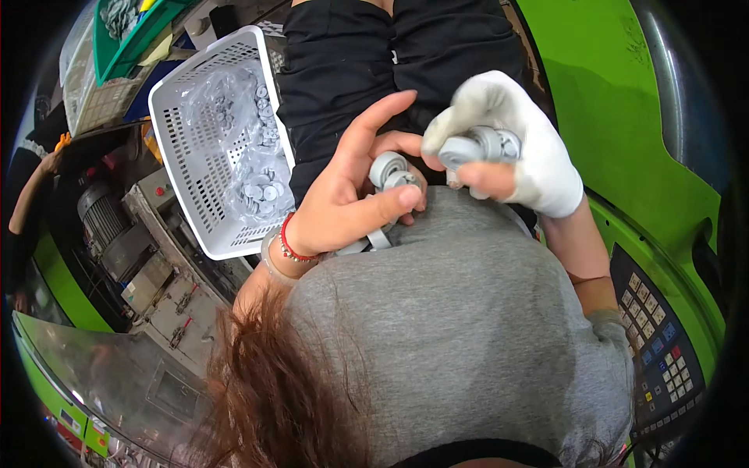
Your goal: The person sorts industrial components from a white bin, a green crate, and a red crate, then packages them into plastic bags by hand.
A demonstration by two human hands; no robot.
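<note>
My left hand [331, 199], bare with a red beaded bracelet, curls around several grey round plastic parts [390, 168] that look like small wheels. Under its wrist, more grey pieces [379, 239] show in part against the grey shirt. Close by on the right, my right hand [542, 148] wears a white glove with bare thumb and fingertips showing. Its fingers are closed on a cluster of similar grey round plastic parts [464, 150]. Both hands are over my lap, their fingertips close together.
Left of my legs stands a white perforated basket [165, 129] with clear bags of grey discs [261, 191]. A green bin [117, 66] sits farther left. Green machine panels [593, 70] and a keypad [663, 343] flank my right. Another person's hand [51, 162] shows at far left.
</note>
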